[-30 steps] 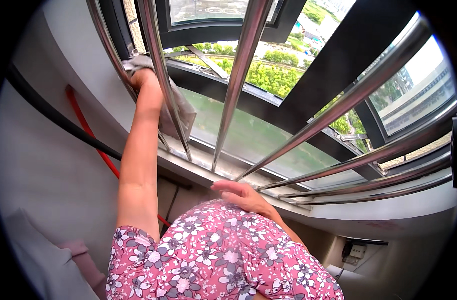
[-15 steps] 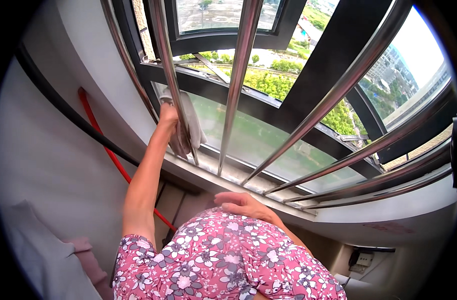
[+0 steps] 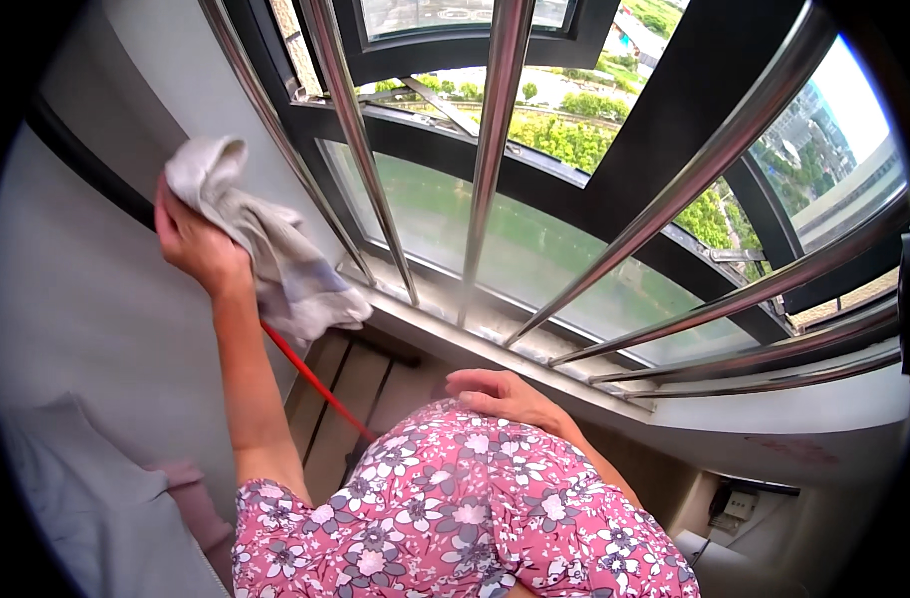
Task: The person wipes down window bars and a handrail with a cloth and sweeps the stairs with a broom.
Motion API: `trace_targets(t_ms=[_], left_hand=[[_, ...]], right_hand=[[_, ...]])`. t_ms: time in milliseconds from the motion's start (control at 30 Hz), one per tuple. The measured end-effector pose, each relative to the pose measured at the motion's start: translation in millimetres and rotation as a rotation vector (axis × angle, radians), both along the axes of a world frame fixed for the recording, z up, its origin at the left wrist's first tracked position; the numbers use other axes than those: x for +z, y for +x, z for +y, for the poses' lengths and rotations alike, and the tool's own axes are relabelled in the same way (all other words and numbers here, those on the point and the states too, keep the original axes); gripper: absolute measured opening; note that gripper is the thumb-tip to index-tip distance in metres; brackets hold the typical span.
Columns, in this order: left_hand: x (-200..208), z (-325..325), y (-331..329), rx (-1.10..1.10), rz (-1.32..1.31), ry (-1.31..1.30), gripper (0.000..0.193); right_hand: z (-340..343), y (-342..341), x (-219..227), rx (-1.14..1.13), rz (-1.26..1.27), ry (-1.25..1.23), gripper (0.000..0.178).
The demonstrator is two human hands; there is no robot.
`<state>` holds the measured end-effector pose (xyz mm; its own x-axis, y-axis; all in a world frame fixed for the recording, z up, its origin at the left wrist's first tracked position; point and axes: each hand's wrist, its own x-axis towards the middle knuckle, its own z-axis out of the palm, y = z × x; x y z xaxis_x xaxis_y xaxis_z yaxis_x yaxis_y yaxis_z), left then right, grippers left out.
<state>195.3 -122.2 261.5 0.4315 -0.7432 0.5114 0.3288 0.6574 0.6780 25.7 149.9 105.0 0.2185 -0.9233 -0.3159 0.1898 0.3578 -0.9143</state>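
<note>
A greyish-white cloth (image 3: 280, 249) hangs crumpled from my left hand (image 3: 201, 239), which grips its upper end. The cloth is on the room side of the metal window bars, apart from them, and its lower corner dangles above the sill's inner edge. A black pole or hose (image 3: 91, 164) runs along the wall just behind this hand. My right hand (image 3: 505, 394) rests at the front of my pink floral top, fingers loosely stretched out and holding nothing.
Shiny vertical bars (image 3: 493, 149) stand along the curved sill (image 3: 455, 309), before black-framed windows, some tilted open. A red stick (image 3: 315, 379) leans at the left wall. Grey clothing (image 3: 106, 488) hangs at lower left. A wall socket (image 3: 739, 506) is at lower right.
My left hand has drawn the cloth back from the window glass behind the bars and moved it left toward the wall. My right hand stays at my front.
</note>
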Motion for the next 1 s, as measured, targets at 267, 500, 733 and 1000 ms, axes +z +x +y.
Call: trace_targets(t_ms=[267,500,733,1000], left_hand=[[0,-105,-14,-0.013,-0.021,-0.28,0.026],[-87,-130,18,-0.525,0.007,0.128,0.03],[-120,6,33,-0.226,-0.458,0.608,0.034],[-102,151,-49,-1.093,-0.191,0.337,0.044]], right_hand=[[-5,-4,-8,-0.003,0.047,0.018,0.049],[-2,-29,-30,-0.079,0.122,-0.078,0.043],[17,-73,-56,-0.182,0.252,-0.085,0.045],[14,-76,-68,-0.277,0.248,-0.175,0.043]])
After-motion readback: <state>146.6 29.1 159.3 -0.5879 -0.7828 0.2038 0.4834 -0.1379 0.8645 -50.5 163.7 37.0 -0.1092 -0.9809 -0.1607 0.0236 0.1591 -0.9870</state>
